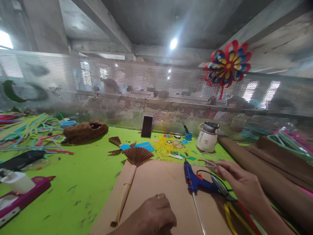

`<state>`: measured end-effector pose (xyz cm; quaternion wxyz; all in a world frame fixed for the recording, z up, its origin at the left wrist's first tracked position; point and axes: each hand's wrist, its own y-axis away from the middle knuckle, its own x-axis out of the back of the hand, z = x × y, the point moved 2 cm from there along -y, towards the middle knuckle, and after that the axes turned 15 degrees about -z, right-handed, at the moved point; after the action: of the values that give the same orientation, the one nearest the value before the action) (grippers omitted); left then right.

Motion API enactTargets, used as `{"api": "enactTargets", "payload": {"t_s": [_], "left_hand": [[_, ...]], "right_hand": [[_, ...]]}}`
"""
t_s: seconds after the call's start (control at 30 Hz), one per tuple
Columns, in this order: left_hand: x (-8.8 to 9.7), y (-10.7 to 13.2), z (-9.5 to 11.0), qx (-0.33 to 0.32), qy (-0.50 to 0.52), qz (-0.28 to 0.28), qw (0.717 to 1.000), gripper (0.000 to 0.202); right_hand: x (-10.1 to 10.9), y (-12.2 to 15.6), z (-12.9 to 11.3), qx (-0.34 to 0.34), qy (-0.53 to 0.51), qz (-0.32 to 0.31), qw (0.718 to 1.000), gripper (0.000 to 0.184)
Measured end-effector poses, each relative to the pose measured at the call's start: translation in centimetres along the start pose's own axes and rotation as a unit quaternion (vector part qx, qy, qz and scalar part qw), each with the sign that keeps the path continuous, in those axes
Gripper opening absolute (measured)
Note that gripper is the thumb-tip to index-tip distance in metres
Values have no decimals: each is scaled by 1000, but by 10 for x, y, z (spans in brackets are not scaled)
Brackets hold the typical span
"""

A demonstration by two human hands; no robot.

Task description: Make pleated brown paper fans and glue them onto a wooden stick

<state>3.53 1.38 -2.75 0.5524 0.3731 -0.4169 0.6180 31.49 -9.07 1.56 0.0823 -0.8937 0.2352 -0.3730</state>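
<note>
My right hand (241, 181) reaches in from the right, its fingertips pinched at the edge of a thin, pale ring (209, 159). Low in the middle, my left hand (154, 213) rests over a tan sheet (163, 181), fingers curled under; whatever they may hold is hidden. Between the hands lies a blue glue gun (192, 179) with a clear glue stick in its back. Scissors (221, 187) lie partly under its handle. Left of the glue gun, on the sheet, is a rolled tan paper stick (124, 195) topped by a pleated brown paper fan (138, 156).
Yellow and blue scraps (168, 145) cover the green table's middle. Behind them stand a phone (146, 126) and a white jar (207, 138). A purple power strip (26, 199) is at left, brown rolled material (264, 173) at right. A perforated screen (132, 85) closes the back.
</note>
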Motion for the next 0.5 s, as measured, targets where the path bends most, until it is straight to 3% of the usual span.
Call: {"api": "enactTargets", "payload": {"t_s": [0.37, 0.5], "left_hand": [[-10, 2, -12, -4, 17, -17, 1000, 27], [-13, 2, -16, -9, -23, -20, 999, 22]], "right_hand": [[1, 4, -24, 38, 38, -1, 999, 28], [-1, 3, -27, 42, 42, 28, 998, 29]]}}
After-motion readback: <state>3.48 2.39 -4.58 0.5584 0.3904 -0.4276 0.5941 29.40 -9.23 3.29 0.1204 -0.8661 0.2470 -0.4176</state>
